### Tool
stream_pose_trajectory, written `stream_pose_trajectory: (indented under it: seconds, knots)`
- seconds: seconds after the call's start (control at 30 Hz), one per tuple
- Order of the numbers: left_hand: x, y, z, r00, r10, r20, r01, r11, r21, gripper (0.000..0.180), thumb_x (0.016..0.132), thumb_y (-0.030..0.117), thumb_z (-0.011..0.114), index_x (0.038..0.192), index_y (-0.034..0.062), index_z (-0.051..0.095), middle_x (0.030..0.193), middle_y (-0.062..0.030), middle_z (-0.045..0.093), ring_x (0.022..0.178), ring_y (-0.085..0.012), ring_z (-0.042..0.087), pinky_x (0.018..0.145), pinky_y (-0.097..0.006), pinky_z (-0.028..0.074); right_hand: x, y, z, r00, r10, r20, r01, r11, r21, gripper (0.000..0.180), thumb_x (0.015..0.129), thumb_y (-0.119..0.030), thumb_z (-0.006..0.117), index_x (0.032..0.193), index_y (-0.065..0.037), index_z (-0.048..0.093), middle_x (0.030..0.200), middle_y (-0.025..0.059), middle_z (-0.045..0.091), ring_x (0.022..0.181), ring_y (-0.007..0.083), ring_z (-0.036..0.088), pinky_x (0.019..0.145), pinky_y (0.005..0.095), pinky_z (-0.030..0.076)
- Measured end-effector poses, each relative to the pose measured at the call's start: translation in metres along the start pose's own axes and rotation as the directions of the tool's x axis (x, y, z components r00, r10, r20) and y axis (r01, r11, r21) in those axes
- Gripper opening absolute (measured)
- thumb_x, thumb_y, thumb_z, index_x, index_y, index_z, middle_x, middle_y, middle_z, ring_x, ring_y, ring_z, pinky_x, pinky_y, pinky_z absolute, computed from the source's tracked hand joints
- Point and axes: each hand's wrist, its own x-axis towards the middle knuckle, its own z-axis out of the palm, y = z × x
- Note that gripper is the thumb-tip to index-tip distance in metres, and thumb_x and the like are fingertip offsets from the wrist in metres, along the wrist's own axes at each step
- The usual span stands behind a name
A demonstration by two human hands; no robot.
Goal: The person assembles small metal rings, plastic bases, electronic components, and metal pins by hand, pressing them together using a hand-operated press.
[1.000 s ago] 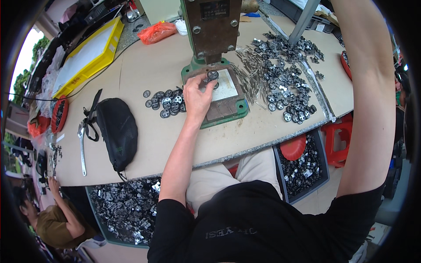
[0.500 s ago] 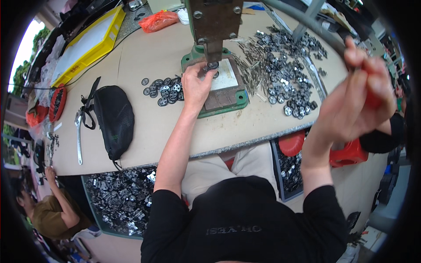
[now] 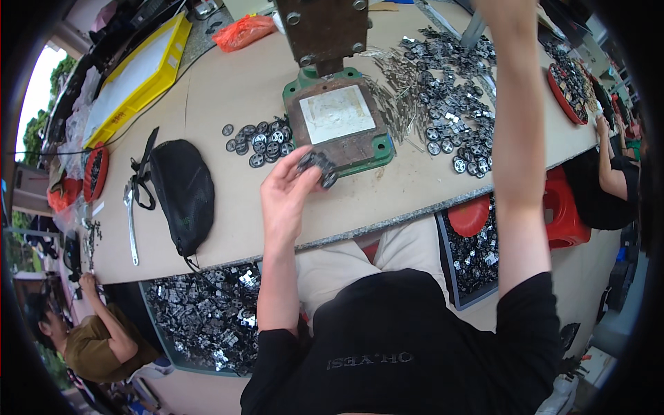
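My left hand [image 3: 283, 200] pinches a small black wheeled part [image 3: 326, 176], like a toy car's base, between thumb and fingers. It is raised above the table just off the front left corner of the green-based press [image 3: 344, 155]. A white plate [image 3: 337, 114] lies on the press bed under the ram [image 3: 329, 67], with nothing on it. Left of the press lies a loose pile of small black wheels with silver hubs [image 3: 259, 140]. My right arm [image 3: 519, 138] stretches far up to the top edge, where the hand's fingers are cut off from view.
Thin metal pins [image 3: 404, 104] and heaped black parts [image 3: 449, 90] lie right of the press. A black pouch [image 3: 181, 197] and a wrench [image 3: 131, 225] are at left. Bins of parts [image 3: 200, 318] stand below the table edge. Co-workers sit at both sides.
My left hand has drawn back from under the ram toward me with the wheeled part. My right hand has swung up from the right to the top edge, and the lever bar has left view.
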Motion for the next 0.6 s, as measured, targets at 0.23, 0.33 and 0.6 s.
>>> stream_pose_trajectory:
  seconds: [0.23,0.33,0.6]
  knots:
    - [-0.108,0.054,-0.09,0.858,0.281,-0.43,0.122,0.702,0.702,0.031,0.079,-0.004,0.061,0.109,-0.0033,0.059,0.083,-0.0077,0.065,0.07,-0.0106,0.059,0.065,-0.022,0.048,-0.237,-0.001,-0.014,0.76,0.493,0.423,-0.576,0.813,0.089,0.012,0.08,0.0,0.059,0.09,0.001,0.064,0.089,0.0105,0.064,0.078,0.0165,0.061,0.068,0.025,0.048]
    - [-0.167,0.08,-0.143,0.687,0.374,-0.623,0.533,0.323,0.782,0.033,0.076,0.003,0.064,0.109,-0.0026,0.059,0.078,-0.0103,0.065,0.061,-0.0112,0.057,0.06,-0.024,0.047,-0.265,0.001,-0.02,0.705,0.595,0.386,-0.651,0.758,0.02,0.011,0.081,0.0,0.058,0.091,0.002,0.064,0.089,0.0096,0.063,0.077,0.0155,0.06,0.066,0.0243,0.048]
    - [-0.146,0.076,-0.158,0.663,0.584,-0.469,0.567,0.018,0.824,0.038,0.076,0.018,0.068,0.104,-0.0056,0.06,0.099,-0.0207,0.063,0.092,-0.0331,0.06,0.081,-0.038,0.045,-0.273,0.004,-0.016,0.661,0.644,0.385,-0.709,0.705,0.037,0.011,0.083,-0.002,0.057,0.091,0.002,0.063,0.084,0.0068,0.063,0.066,0.0107,0.057,0.061,0.022,0.045]
